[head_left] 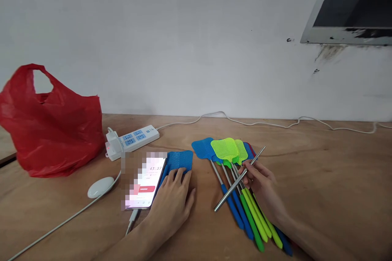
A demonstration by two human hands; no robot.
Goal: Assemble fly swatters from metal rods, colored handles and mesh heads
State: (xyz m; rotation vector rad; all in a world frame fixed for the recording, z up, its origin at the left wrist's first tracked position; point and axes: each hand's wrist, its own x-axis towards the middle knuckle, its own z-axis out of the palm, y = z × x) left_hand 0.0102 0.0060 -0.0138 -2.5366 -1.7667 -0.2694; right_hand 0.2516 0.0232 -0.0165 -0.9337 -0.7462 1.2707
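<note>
My left hand (171, 195) lies palm down with its fingers stretched over a blue mesh fly swatter head (181, 159). The hand covers the lower part of that head, and no handle shows there. In my right hand (260, 179) a slim metal rod (228, 195) is pinched near its upper end, slanting down to the left. It crosses above a fanned pile of fly swatters, with a lime-green head (226, 148) on top and a blue head (202, 148) at the left. Their blue, green and yellow-green handles (251, 212) point toward me.
A lit phone (151, 179) with a charging cable lies beside my left hand, partly blurred out. Behind it is a white power strip (136, 140), its cord running along the wall. A white computer mouse (100, 187) and a red plastic bag (58, 134) are at the left.
</note>
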